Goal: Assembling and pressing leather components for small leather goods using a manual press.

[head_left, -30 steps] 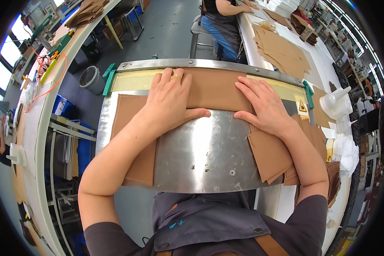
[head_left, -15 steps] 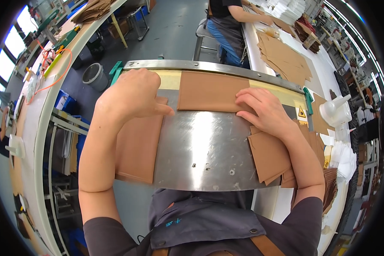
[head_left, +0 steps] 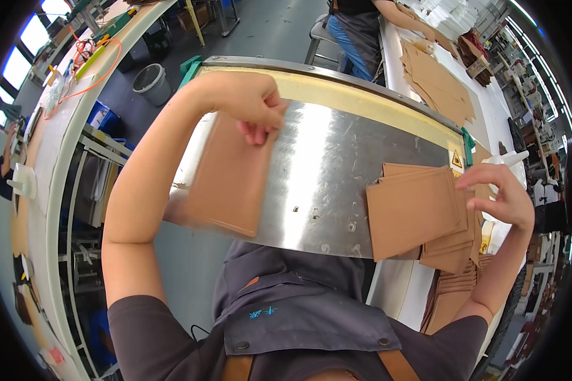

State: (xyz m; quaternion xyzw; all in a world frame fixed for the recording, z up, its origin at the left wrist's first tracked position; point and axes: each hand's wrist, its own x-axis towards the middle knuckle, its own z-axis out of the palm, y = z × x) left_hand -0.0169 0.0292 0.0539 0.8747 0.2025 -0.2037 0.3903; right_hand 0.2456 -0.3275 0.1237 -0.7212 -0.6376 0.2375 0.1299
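Note:
My left hand (head_left: 255,106) pinches the far edge of a brown leather-like panel (head_left: 230,174), which hangs over the left part of a metal plate (head_left: 321,181). The panel's near end is blurred by motion. At the right of the plate lies an overlapping pile of similar brown panels (head_left: 416,213). My right hand (head_left: 505,193) is beside this pile's right edge, its thumb and fingers curved and apart, holding nothing that shows. Along the plate's far side runs a yellow strip (head_left: 337,92) in front of a metal bar (head_left: 286,65).
Green clamps (head_left: 469,146) sit at the bar's ends. More stacked brown pieces (head_left: 451,295) are below the pile, right of my apron. A grey bin (head_left: 151,84) stands on the floor at left. Beyond the plate, another person (head_left: 356,38) works at a white table with brown sheets (head_left: 435,82).
The panel that lay against the far bar under my right hand is gone from there; a panel now tops the right pile. My left hand has moved right, carrying its panel. The view has shifted.

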